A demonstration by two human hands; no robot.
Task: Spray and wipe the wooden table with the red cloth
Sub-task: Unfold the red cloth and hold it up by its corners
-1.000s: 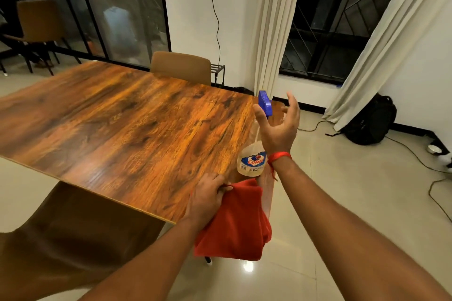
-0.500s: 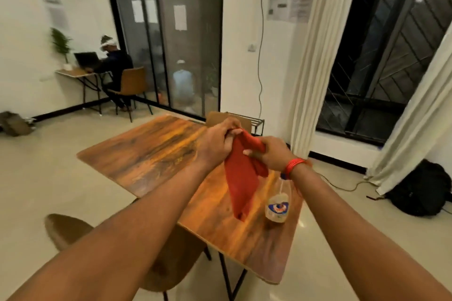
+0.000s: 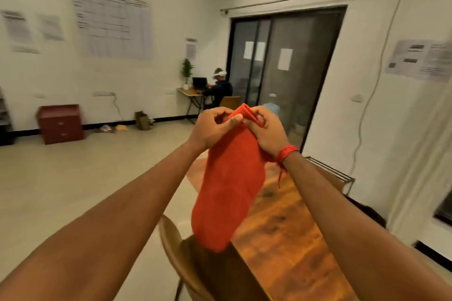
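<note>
I pinch the top of the cloth [image 3: 230,183] with my left hand [image 3: 211,127] and right hand [image 3: 265,132], up at 12 o'clock, so it hangs down and opens. The table [image 3: 281,227] waits below at 5 o'clock.

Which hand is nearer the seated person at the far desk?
Left. The left hand appears just below the seated person; the right hand is further to the right. Both grip the cloth.
</note>
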